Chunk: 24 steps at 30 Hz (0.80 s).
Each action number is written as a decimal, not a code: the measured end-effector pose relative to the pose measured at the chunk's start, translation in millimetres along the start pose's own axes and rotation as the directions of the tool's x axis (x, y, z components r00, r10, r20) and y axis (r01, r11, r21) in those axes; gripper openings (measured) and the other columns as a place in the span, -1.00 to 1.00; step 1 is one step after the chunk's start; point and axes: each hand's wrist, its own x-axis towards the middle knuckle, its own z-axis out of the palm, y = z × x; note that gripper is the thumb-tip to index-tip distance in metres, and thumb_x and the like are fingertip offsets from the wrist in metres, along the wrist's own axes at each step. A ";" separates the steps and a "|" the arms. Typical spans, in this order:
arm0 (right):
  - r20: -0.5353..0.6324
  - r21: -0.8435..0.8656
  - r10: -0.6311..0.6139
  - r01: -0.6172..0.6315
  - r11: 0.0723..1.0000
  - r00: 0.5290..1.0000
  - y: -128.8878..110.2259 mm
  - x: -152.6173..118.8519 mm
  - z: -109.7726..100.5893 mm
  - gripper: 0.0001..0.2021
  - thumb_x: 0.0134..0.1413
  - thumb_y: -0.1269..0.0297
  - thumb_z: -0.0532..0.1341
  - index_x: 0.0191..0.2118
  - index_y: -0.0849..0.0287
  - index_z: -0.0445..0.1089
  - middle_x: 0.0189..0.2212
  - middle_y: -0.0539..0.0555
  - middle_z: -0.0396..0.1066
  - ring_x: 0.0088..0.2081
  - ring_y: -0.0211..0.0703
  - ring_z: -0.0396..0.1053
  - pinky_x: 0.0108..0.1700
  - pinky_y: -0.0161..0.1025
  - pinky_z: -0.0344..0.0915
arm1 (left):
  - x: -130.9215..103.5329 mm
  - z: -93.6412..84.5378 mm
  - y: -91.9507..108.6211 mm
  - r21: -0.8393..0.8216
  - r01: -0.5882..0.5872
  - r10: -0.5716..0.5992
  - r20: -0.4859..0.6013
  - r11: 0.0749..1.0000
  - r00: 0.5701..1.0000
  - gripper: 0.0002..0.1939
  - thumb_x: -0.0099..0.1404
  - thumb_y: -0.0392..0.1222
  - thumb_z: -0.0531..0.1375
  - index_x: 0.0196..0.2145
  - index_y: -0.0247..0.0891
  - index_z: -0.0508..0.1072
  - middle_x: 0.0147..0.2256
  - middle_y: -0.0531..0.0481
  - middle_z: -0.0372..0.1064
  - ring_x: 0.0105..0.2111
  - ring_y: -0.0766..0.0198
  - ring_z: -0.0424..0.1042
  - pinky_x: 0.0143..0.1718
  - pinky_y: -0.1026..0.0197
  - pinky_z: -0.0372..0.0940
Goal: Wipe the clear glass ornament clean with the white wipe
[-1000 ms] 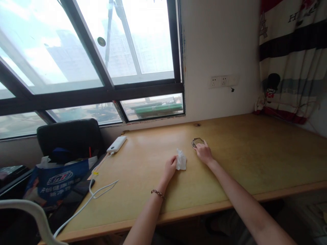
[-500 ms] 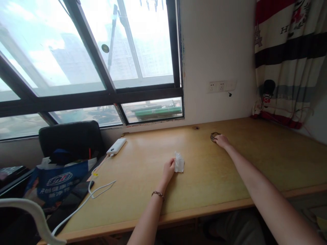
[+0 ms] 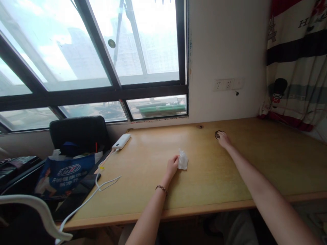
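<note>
My left hand point(image 3: 173, 166) is closed on the edge of a thin, crumpled white sheet point(image 3: 183, 160), which looks like tissue or clear plastic. The sheet is at the middle of the wooden table point(image 3: 204, 183). Farther back and to the right, my right arm is stretched out. There my right hand point(image 3: 223, 139) has its fingers on a small dark looped thing point(image 3: 217, 134), like a bracelet, at the tabletop. The fingers cover part of it. A braided bracelet point(image 3: 161, 188) is around my left wrist.
A white power bank point(image 3: 121, 142) with a white cable point(image 3: 103, 185) lies at the table's left edge. Left of the table are a black chair point(image 3: 79, 131), a blue bag point(image 3: 66, 173) and a curved white bar point(image 3: 33, 204). A wall with sockets point(image 3: 223, 84) stands behind.
The view has shifted slightly, so the scene sits farther right. The dark looped thing looks lower and flatter under my right hand. My left hand keeps hold of the white sheet.
</note>
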 end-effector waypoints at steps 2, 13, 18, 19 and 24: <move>-0.031 0.065 -0.012 0.014 0.998 0.999 -34.9 -25.4 13.7 -0.64 -0.01 0.42 0.08 -0.03 0.33 0.26 -0.01 0.28 0.23 0.02 -0.06 0.16 0.02 -0.16 0.07 | -0.2 0.0 -0.9 -0.037 -0.002 0.003 0.023 0.999 1.000 -0.71 0.13 -0.20 0.01 -0.30 -0.33 0.47 -0.39 -0.06 0.43 -0.40 0.24 0.33 -0.36 0.26 0.19; -0.114 0.685 0.205 -0.072 0.725 0.972 -241.6 -178.8 46.7 -0.51 -0.18 0.15 0.23 -0.07 0.24 0.23 -0.21 0.17 0.34 -0.17 -0.04 0.30 -0.13 -0.14 0.25 | -40.6 -5.9 7.4 -0.412 0.092 -0.087 0.032 0.906 0.996 -0.77 0.04 -0.20 0.14 -0.32 -0.32 0.48 -0.36 -0.06 0.44 -0.36 0.24 0.35 -0.31 0.25 0.22; -0.180 0.663 0.269 -0.085 0.744 0.946 -259.1 -195.7 30.6 -0.74 -0.07 0.36 0.12 -0.17 0.22 0.27 -0.26 0.14 0.33 -0.20 -0.09 0.29 -0.12 -0.18 0.22 | -43.6 -10.7 8.7 -0.549 0.193 -0.216 0.023 0.813 0.976 -0.69 0.00 -0.16 0.20 -0.28 -0.34 0.44 -0.39 -0.05 0.43 -0.46 0.31 0.35 -0.41 0.30 0.22; -0.181 0.663 0.283 -0.096 0.743 0.942 -261.1 -200.1 29.0 -0.76 -0.07 0.39 0.11 -0.19 0.21 0.28 -0.28 0.13 0.33 -0.21 -0.10 0.29 -0.13 -0.19 0.22 | -42.6 -10.8 8.8 -0.567 0.200 -0.223 0.028 0.799 0.974 -0.69 -0.01 -0.16 0.20 -0.28 -0.34 0.44 -0.41 -0.04 0.43 -0.48 0.33 0.34 -0.44 0.31 0.21; -0.187 0.673 0.254 -0.065 0.737 0.949 -272.5 -214.5 25.2 -0.69 -0.10 0.50 0.07 -0.15 0.16 0.25 -0.25 0.11 0.26 -0.20 -0.13 0.26 -0.13 -0.24 0.22 | -38.2 -10.7 6.6 -0.552 0.191 -0.222 0.012 0.812 0.975 -0.69 -0.03 -0.23 0.18 -0.27 -0.35 0.43 -0.45 -0.01 0.41 -0.54 0.38 0.31 -0.50 0.34 0.19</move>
